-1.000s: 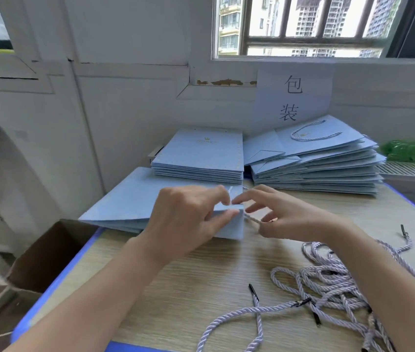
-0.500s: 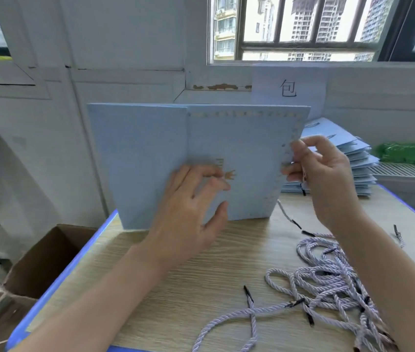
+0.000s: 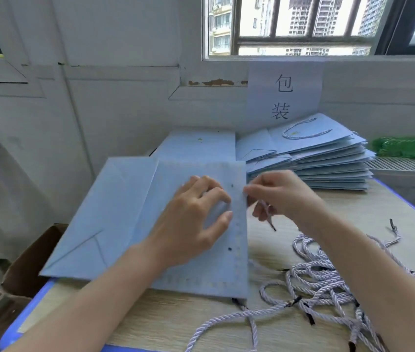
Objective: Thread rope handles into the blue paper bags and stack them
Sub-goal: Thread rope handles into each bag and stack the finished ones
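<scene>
From the head view, a blue paper bag (image 3: 130,224) lies flat on the desk (image 3: 369,219). The left hand (image 3: 196,222), fingers spread, pins it, likely steadying the holes. At its right edge the right hand (image 3: 277,196) pinches a rope handle (image 3: 268,214). Loose ropes (image 3: 328,275) crowd the right; finished bags (image 3: 328,158) sit behind.

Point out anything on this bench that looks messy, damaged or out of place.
The loose rope handles lie in a tangled heap on the table rather than laid out. The right-hand stack of bags is fanned and uneven, unlike the square stack beside it. Paint has flaked off under the window sill.
</scene>
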A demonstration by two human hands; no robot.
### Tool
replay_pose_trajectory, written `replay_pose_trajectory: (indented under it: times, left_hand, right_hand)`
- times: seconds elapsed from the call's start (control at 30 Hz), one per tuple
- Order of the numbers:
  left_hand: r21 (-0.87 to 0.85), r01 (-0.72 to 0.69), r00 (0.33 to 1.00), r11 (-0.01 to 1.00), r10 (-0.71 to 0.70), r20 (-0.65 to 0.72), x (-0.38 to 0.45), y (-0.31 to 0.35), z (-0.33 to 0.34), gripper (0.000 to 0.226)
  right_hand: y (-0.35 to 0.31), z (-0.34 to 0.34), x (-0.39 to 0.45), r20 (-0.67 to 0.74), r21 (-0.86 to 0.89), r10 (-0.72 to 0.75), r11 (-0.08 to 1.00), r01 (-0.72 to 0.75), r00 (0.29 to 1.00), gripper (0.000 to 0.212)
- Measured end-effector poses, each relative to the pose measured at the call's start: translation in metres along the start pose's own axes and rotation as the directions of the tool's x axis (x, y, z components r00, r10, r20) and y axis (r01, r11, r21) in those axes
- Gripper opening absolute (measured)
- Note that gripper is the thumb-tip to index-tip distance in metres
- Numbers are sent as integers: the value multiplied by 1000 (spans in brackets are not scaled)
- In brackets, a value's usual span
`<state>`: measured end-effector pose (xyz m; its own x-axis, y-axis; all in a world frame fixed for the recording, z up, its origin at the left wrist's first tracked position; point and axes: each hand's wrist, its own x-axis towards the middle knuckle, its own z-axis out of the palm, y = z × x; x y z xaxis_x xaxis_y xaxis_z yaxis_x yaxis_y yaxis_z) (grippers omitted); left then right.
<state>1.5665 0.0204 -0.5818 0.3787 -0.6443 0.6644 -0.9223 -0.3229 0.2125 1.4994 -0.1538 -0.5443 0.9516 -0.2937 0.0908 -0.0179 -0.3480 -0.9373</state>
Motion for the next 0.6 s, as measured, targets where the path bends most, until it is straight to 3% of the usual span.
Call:
replay_pose_trajectory:
  times: [0.07,0.13,0.23,0.37,0.43,0.6]
  left_hand:
    - [5,51,987,999,-51,153,-3,-8,5,47]
    - [48,88,946,995,-99,310,-6,-13,8,58]
    - [99,130,901,987,-159,404,-8,-16,10,46]
    - [105,178,885,978,-206,417,-7,-13,9,44]
    - [111,194,871,975,-223,437,-6,-13,8,44]
    - [126,201,858,971,-237,456,-5,-9,6,51]
  right_hand:
    - [10,-2,4,21,-446,-13,895,21,1000,16]
    - [13,-8,7,-37,-695,-82,718,33,996,16]
    - [9,-27,7,-46,-770,-49,638,-4,998,12]
    - [13,-54,4,74,-827,250,556,-80,965,5]
    - [17,-63,3,80,-828,339,546,-127,937,11]
    - [17,-63,4,77,-864,311,494,-92,947,10]
